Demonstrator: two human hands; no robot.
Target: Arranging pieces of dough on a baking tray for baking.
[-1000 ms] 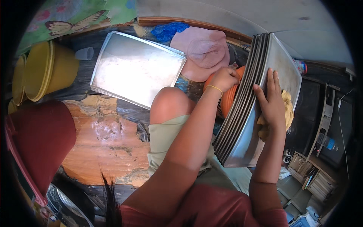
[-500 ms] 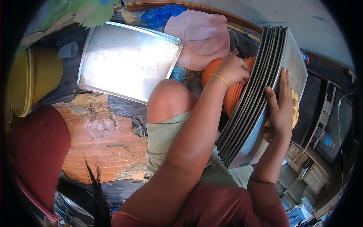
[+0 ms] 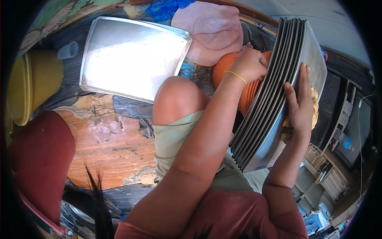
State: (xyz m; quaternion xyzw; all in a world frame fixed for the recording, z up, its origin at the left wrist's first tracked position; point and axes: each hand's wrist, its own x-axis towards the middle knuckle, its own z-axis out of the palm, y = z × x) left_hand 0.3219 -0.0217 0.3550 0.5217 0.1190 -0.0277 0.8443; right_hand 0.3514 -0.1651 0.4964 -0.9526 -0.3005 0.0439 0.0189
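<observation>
Standing on edge, a stack of metal trays [image 3: 274, 93] is flanked by both hands. At the stack's left side, the left grip [image 3: 251, 65] is curled; whether a tray is pinched cannot be told. Against its right face, the right grip [image 3: 300, 105] is laid with fingers extended, a yellow cloth [image 3: 314, 107] being visible beside it. Left of the stack are seen an orange object [image 3: 223, 68], a pink hat [image 3: 217, 30] and, farther off, flat trays [image 3: 131, 59].

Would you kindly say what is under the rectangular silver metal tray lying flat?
A sliver of another silver metal tray shows past its upper edge; the top tray hides the rest and anything beneath.
</observation>
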